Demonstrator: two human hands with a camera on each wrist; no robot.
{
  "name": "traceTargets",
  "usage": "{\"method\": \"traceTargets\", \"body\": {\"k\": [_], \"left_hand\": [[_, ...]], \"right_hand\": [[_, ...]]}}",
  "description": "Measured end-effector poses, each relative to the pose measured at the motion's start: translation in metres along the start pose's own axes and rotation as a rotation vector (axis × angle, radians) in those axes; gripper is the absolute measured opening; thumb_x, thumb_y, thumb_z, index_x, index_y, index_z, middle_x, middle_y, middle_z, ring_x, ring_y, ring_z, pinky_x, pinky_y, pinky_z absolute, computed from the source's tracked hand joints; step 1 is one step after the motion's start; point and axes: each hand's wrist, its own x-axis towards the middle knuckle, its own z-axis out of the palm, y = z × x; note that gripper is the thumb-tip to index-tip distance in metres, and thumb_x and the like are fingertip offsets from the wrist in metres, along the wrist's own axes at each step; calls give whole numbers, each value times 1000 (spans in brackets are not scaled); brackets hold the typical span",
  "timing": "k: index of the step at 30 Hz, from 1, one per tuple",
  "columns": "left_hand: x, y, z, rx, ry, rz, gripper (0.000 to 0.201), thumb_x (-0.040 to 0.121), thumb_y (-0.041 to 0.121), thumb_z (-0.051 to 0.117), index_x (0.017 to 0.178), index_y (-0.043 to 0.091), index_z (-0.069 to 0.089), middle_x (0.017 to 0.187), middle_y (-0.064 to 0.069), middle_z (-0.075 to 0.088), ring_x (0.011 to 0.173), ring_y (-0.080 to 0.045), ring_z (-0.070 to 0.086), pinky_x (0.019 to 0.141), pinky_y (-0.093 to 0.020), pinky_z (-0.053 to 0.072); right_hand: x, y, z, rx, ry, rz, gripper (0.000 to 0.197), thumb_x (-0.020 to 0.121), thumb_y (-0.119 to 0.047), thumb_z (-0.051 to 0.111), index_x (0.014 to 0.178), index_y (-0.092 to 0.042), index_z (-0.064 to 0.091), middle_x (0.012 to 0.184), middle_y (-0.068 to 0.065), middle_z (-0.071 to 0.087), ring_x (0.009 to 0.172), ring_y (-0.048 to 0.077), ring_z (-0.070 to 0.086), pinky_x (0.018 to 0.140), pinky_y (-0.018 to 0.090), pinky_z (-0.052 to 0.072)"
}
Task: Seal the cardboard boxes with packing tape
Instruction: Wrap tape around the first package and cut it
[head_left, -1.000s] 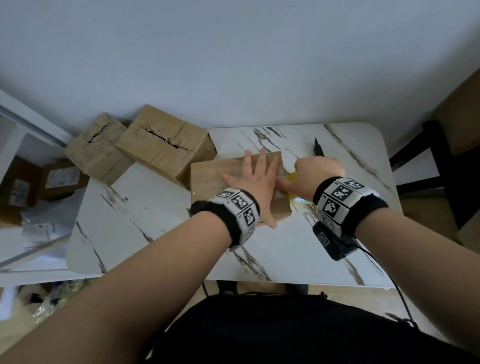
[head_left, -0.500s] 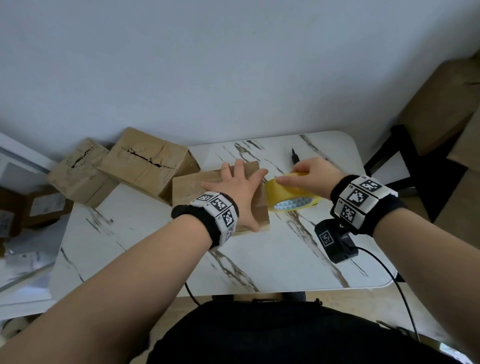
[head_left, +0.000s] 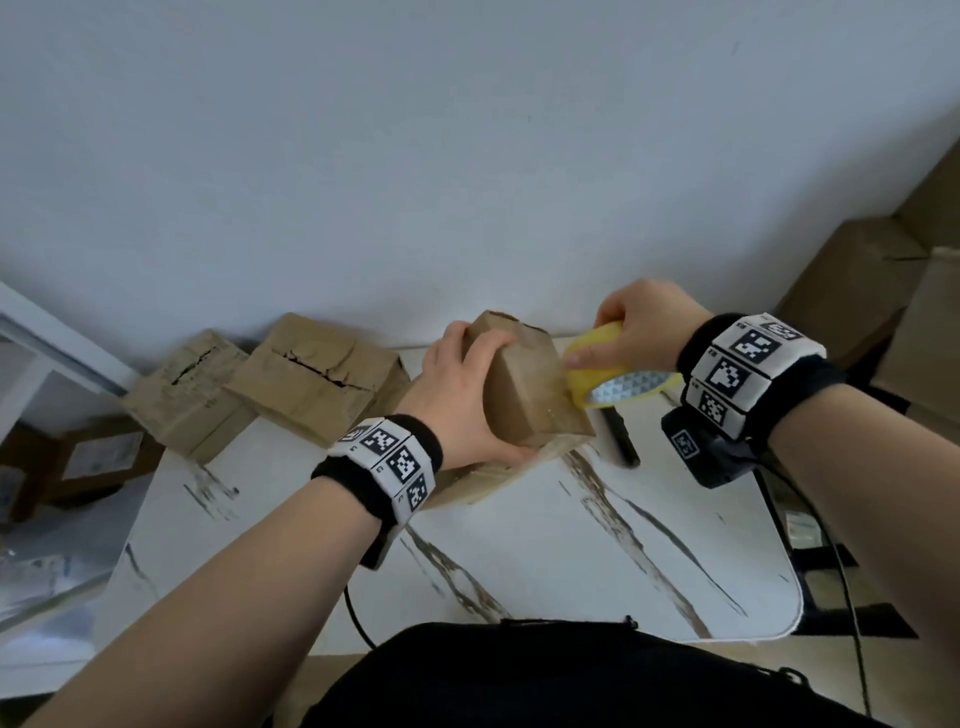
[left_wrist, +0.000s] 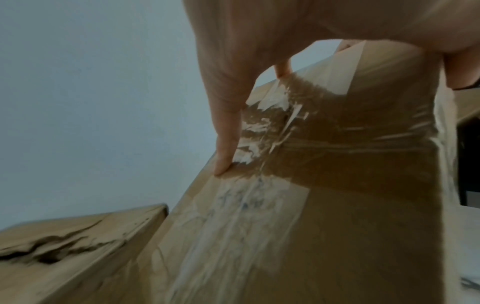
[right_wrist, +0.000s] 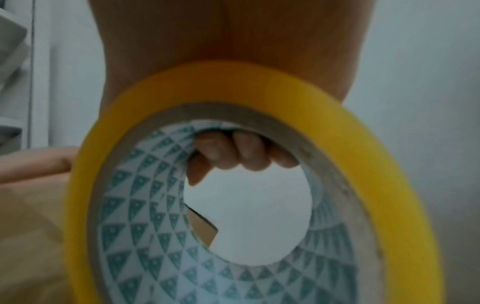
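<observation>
The left hand grips the tilted cardboard box above the marble table; the right hand holds the yellow tape roll against the box's right side, fingers through its core; a dark pen lies half hidden behind the box

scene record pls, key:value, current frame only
left hand: grips tilted cardboard box, one edge on the table
right hand: holds yellow tape roll at the box's right side, fingers through the core
box surface: clear tape already across it
table: white marble-pattern
other boxes: two torn cardboard boxes at left
also: black pen
</observation>
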Motion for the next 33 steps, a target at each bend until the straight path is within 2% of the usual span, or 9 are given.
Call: {"method": "traceTargets", "body": {"k": [7, 9, 12, 16, 20, 25, 28, 31, 33], "left_hand": [[-17, -35, -9, -91, 20, -14, 114, 44, 54, 87, 136, 33, 21, 142, 4, 13, 127, -20, 28, 109, -34, 31], [-20, -43, -12, -106, 26, -15, 115, 45, 53, 87, 136, 32, 21, 142, 5, 13, 125, -17, 30, 106, -30, 31], [-24, -53, -14, -109, 25, 3, 114, 45, 53, 86, 136, 33, 20, 142, 6, 15, 120, -14, 35, 103, -28, 36], [-27, -60, -15, -132, 48, -3, 113, 46, 50, 87, 136, 31, 22, 142, 3, 18, 118, -12, 36, 101, -26, 36], [-29, -62, -14, -166, 69, -13, 111, 48, 47, 88, 136, 29, 23, 142, 2, 19, 117, -9, 32, 100, -23, 33], [-37, -68, -13, -192, 79, -39, 113, 48, 46, 89, 137, 32, 20, 147, 3, 15, 116, -6, 31, 96, -18, 30], [-44, -75, -11, -217, 93, -73, 115, 44, 53, 87, 135, 41, 17, 154, 2, 7, 131, -15, 30, 108, -27, 32], [-53, -83, -9, -240, 113, -116, 119, 43, 53, 87, 138, 35, 17, 156, -2, 5, 139, -19, 26, 113, -31, 29], [-61, -86, -10, -250, 123, -127, 119, 40, 62, 82, 136, 39, 15, 156, -1, 5, 141, -20, 25, 115, -36, 29]], "right_hand": [[9, -2, 13, 304, -7, 74, 45, 77, -57, 63, 87, -13, 63, 80, 1, 61, 79, 19, 59, 71, 29, 46], [10, -3, 17, 499, -55, 111, 42, 79, -49, 65, 94, -10, 62, 84, 3, 61, 79, 18, 60, 68, 27, 47], [9, -9, 17, 650, -97, 135, 41, 76, -40, 69, 99, -7, 62, 88, 6, 62, 84, 22, 61, 74, 28, 49], [17, -19, 10, 284, 45, 86, 49, 73, -51, 71, 85, -5, 64, 76, 5, 56, 74, 20, 55, 67, 29, 42], [24, -20, 12, -93, 46, 150, 57, 67, -68, 65, 93, -19, 55, 89, 1, 52, 87, 20, 50, 73, 29, 41], [29, -25, 40, -83, -39, 167, 72, 70, -68, 63, 110, -8, 61, 105, 7, 61, 98, 24, 56, 82, 33, 46], [32, -34, 51, -71, -60, 166, 75, 70, -70, 62, 116, -10, 59, 112, 6, 60, 103, 24, 55, 79, 31, 45], [34, -44, 60, -51, -90, 153, 74, 71, -70, 61, 113, -9, 59, 104, 4, 60, 97, 23, 55, 75, 30, 44], [35, -51, 63, -35, -95, 132, 71, 71, -70, 61, 107, -8, 62, 97, 3, 61, 92, 22, 55, 75, 30, 46]]}}
